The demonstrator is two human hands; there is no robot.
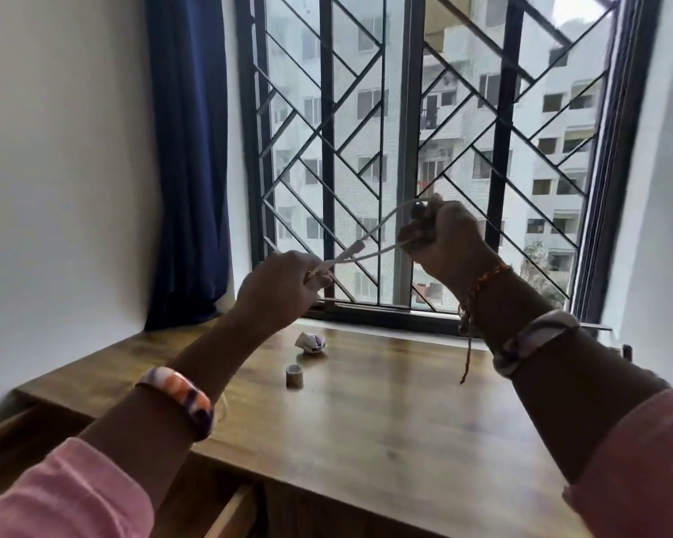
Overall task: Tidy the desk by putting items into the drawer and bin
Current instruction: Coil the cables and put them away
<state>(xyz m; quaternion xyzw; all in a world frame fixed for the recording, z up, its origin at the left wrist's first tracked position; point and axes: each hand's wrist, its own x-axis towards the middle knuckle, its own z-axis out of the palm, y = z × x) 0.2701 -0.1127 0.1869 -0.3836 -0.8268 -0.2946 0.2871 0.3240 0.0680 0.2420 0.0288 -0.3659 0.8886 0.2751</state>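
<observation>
thin white charging cable (370,253) held up above brown wooden desk (385,413), stretched between hands. left hand (278,291) pinching plug end; right hand (445,242) fisted round cable's bundled end. crumpled white paper ball (310,342), small grey tape roll (294,376) on desk below.

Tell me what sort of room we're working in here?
Probably a bedroom or study in an upper-floor flat: a wooden desk stands under a barred window with a blue curtain, and apartment blocks show outside.
</observation>
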